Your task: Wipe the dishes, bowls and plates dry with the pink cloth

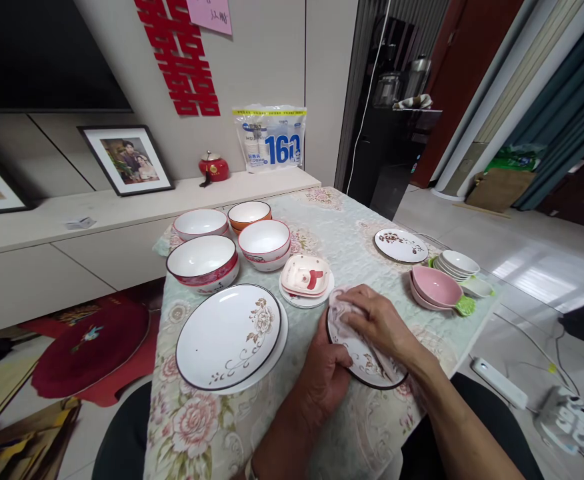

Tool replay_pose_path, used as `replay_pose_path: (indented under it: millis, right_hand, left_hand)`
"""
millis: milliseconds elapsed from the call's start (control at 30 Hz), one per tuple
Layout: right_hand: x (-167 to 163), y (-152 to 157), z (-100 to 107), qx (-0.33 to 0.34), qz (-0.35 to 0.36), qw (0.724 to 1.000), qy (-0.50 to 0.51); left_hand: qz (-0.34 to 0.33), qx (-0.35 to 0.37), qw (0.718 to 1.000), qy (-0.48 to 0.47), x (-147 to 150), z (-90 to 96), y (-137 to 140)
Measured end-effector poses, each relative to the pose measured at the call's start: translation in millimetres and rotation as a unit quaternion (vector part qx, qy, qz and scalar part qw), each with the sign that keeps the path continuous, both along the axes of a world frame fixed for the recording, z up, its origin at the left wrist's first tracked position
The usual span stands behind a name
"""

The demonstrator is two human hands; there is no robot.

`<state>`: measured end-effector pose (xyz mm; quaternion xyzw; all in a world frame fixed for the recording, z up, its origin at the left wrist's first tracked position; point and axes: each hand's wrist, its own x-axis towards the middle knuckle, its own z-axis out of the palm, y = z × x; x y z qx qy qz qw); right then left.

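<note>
My left hand [328, 373] grips the near left rim of a white plate [359, 353] with a dark edge and brown floral pattern. The plate is tilted above the table. My right hand [379, 320] presses a pale pinkish cloth [343, 312] onto its face, fingers bent over the fabric, and part of the cloth trails down over the plate. Left of my hands, a large white plate [222, 333] with a brown flower lies on another plate. Just beyond them, small square dishes [306, 275] with a red print sit on a white plate.
Stacked bowls [202, 257] stand at the back left of the flower-patterned tablecloth [197, 427]. On the right are a patterned plate [402, 245], pink bowls [436, 288] and small white bowls [459, 262]. A power strip [499, 383] lies on the floor.
</note>
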<state>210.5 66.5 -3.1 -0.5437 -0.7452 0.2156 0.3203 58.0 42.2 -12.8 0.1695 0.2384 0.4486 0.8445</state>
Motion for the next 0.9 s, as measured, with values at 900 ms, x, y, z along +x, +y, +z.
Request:
replay_pose_path:
  millis: [900]
  right_hand:
    - [30.5, 5.1, -2.9, -0.051, -0.116, 0.992, -0.024]
  left_hand:
    - [0.03, 0.011, 0.999, -0.022, 4.1, 0.1, 2.1]
